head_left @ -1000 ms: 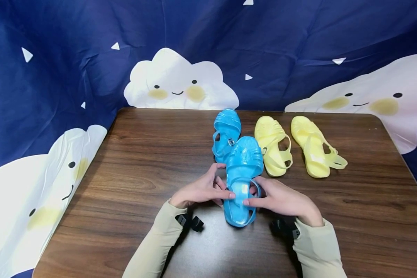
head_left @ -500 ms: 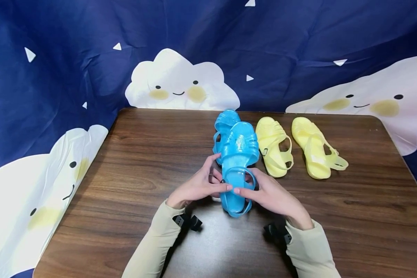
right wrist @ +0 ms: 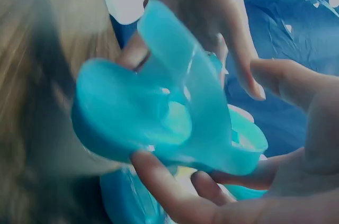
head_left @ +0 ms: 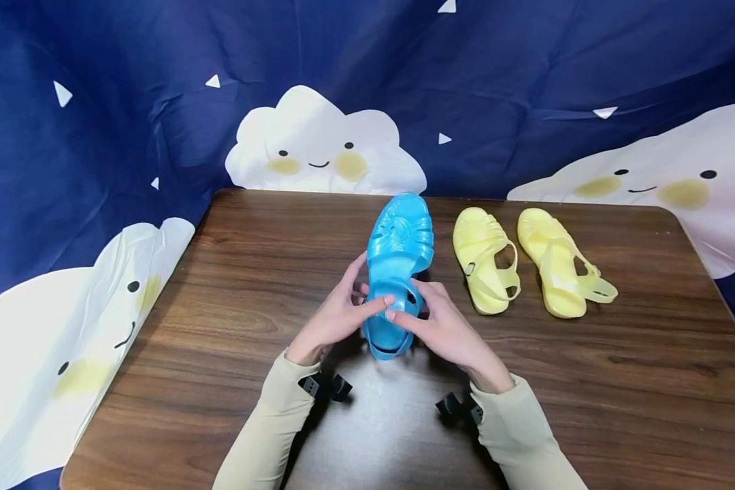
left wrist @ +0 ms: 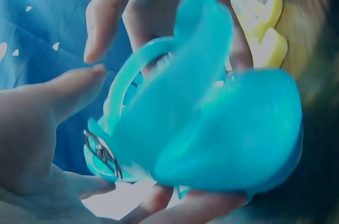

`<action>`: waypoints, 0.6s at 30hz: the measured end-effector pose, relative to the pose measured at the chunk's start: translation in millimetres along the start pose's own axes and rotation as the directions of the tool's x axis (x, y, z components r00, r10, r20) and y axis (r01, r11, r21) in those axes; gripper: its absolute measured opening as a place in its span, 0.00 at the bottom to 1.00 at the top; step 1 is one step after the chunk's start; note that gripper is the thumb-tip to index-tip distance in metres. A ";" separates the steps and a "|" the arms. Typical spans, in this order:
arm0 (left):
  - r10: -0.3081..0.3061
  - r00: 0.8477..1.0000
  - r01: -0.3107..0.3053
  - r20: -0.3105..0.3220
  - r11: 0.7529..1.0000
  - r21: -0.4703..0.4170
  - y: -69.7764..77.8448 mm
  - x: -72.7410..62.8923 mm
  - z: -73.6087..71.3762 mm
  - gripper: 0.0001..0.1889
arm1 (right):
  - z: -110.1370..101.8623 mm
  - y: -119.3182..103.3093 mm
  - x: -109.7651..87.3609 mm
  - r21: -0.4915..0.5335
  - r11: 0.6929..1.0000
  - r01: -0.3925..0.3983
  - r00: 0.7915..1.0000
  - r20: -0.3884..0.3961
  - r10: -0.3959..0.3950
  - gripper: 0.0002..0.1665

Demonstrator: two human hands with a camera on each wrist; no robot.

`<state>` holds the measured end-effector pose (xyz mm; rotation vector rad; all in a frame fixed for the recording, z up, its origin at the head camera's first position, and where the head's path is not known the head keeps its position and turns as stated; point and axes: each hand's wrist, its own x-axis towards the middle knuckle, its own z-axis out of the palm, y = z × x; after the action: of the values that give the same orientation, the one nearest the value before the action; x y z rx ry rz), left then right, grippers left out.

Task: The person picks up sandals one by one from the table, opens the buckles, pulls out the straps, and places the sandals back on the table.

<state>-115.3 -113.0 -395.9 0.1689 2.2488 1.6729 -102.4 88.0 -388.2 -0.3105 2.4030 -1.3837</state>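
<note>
Both of my hands hold a glossy blue jelly sandal (head_left: 401, 235), toe pointing away from me. On its left side, my left hand (head_left: 329, 317) grips the heel half, thumb over the inside. My right hand (head_left: 456, 335) grips the opposite side, and the two thumbs nearly meet. A metal buckle (left wrist: 103, 155) on the strap shows in the left wrist view. Below the held sandal in the right wrist view is part of a second blue sandal (right wrist: 130, 197); in the head view the held one covers it.
Two yellow jelly sandals, a nearer one (head_left: 486, 262) and a farther one (head_left: 557, 265), lie toe-away to the right on the brown wooden table (head_left: 269, 272). A dark blue cloth (head_left: 478, 61) with printed clouds hangs behind the table's back edge.
Both hands have carried the held blue sandal left and away from me. It now covers the other blue sandal, which showed behind it before. The yellow sandals stay put.
</note>
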 end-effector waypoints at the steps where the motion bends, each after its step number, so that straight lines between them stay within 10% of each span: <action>1: 0.000 1.000 0.000 -0.020 1.000 -0.002 0.6 -0.3 -1.4 0.43 | 2.7 -2.1 2.4 0.008 1.000 -0.003 1.000 -0.005 0.003 0.50; 18: -0.021 0.965 0.033 -0.262 0.999 0.043 -0.7 0.7 -26.4 0.37 | 48.5 -22.4 38.2 0.116 0.993 0.012 0.993 -0.120 0.002 0.53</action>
<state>-124.6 -137.0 -389.9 -0.0769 2.4686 1.7151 -117.5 24.9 -398.4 -0.2096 2.4042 -1.5790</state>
